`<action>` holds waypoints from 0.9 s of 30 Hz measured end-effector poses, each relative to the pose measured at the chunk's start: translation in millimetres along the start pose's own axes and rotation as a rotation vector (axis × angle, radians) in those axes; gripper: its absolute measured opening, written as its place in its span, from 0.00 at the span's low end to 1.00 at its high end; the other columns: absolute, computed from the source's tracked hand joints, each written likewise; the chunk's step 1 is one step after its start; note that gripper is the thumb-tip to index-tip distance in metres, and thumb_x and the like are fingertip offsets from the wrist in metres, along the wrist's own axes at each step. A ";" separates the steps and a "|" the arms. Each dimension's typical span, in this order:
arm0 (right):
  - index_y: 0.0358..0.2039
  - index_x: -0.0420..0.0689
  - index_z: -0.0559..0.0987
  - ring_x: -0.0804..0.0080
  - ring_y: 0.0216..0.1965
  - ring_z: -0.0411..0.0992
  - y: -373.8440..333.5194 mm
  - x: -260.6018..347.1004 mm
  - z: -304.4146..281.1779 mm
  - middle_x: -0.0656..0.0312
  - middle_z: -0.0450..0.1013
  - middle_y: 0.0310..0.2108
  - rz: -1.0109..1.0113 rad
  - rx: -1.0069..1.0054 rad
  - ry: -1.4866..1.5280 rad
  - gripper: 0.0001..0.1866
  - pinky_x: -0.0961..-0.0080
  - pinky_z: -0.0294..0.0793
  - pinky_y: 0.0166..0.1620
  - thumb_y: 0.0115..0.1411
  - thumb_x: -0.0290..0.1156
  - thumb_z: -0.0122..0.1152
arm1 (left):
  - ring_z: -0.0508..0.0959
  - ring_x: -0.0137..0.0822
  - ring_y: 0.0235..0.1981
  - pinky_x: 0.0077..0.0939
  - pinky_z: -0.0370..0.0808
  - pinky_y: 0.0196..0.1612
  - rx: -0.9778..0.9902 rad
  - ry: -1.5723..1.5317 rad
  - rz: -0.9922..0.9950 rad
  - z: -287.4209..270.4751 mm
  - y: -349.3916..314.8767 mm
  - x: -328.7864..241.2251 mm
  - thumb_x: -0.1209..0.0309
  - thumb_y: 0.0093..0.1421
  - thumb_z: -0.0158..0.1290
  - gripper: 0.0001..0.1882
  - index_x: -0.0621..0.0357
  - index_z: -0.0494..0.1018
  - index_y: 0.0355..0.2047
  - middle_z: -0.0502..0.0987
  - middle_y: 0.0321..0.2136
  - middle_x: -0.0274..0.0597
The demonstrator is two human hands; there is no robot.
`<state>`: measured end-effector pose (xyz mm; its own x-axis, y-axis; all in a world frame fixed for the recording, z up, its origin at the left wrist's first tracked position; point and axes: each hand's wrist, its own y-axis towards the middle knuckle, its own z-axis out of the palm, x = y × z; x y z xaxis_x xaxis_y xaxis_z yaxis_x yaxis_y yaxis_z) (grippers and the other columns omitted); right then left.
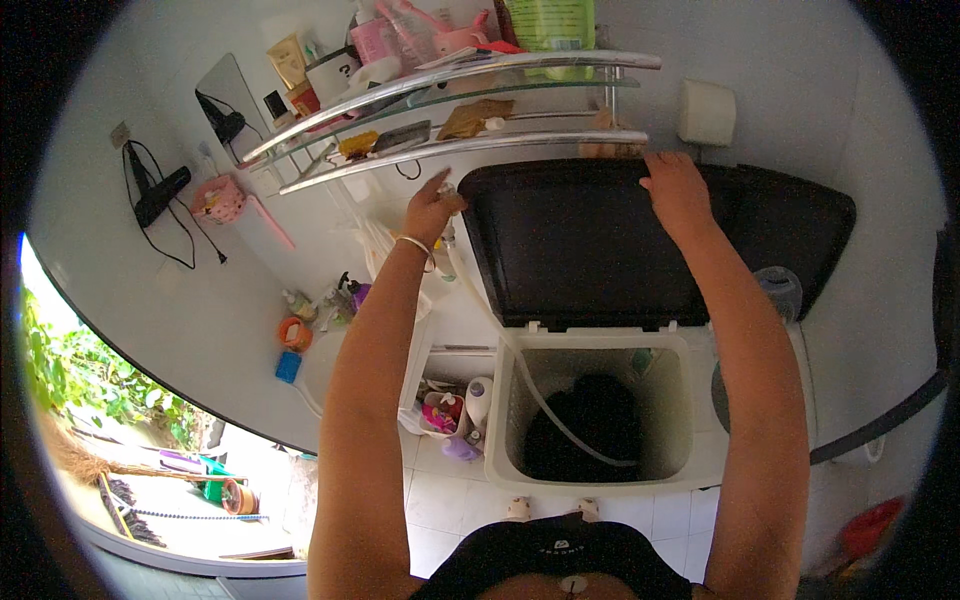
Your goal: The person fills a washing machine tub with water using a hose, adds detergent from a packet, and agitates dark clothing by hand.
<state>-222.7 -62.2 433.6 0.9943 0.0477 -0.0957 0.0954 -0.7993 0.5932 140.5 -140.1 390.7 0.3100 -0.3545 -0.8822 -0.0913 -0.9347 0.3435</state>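
A white washing tub (505, 420) stands below me with its black lid (580, 245) raised against the wall. My right hand (680, 195) grips the lid's top edge, fingers over it and thumb on the front. Left of the lid, my left hand (432, 212) is closed around a small tap (446, 188) on the wall, partly hidden by the fingers. A pale hose (508, 335) hangs down from near that tap into the tub. Its lower end lies over dark cloth (580, 425) inside.
A metal and glass shelf (450, 140) with bottles and tools hangs above. A hair dryer (158, 195) and pink basket (218, 200) are on the left wall. Bottles (478, 400) stand left of the tub. A clear round container (778, 290) sits behind my right forearm.
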 end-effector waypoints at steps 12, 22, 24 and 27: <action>0.50 0.37 0.71 0.55 0.49 0.67 17.4 -0.5 7.7 0.51 0.71 0.45 0.038 0.099 -0.020 0.21 0.64 0.69 0.50 0.56 0.31 0.58 | 0.75 0.52 0.45 0.34 0.72 0.48 -0.144 0.674 0.200 4.1 18.1 -4.4 0.57 0.42 0.63 0.42 0.67 0.63 0.55 0.75 0.41 0.60; 0.48 0.39 0.72 0.58 0.48 0.67 -3.0 6.7 -19.1 0.52 0.71 0.45 0.027 0.119 -0.028 0.20 0.63 0.69 0.51 0.55 0.31 0.59 | 0.73 0.42 0.48 0.30 0.75 0.46 0.294 0.110 0.129 -50.1 54.3 53.4 0.76 0.55 0.52 0.30 0.65 0.57 0.58 0.68 0.53 0.49; 0.46 0.39 0.73 0.58 0.47 0.67 -19.9 1.7 -33.8 0.52 0.71 0.44 0.013 0.103 -0.039 0.19 0.64 0.69 0.51 0.54 0.31 0.60 | 0.72 0.39 0.51 0.27 0.76 0.46 0.312 -0.202 -0.184 -33.7 42.7 21.8 0.80 0.57 0.50 0.29 0.64 0.56 0.59 0.65 0.56 0.44; 0.44 0.39 0.73 0.57 0.46 0.68 -59.4 6.3 -56.5 0.52 0.70 0.42 -0.060 0.018 0.033 0.17 0.64 0.68 0.50 0.54 0.30 0.60 | 0.72 0.38 0.50 0.29 0.75 0.48 0.334 0.023 -0.113 -35.4 37.9 10.6 0.79 0.56 0.52 0.29 0.62 0.58 0.58 0.66 0.56 0.41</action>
<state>-219.3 19.4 443.0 0.9879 0.1149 -0.1039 0.1539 -0.8050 0.5730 173.8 -178.4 405.7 0.3564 -0.2509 -0.9000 -0.3583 -0.9263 0.1163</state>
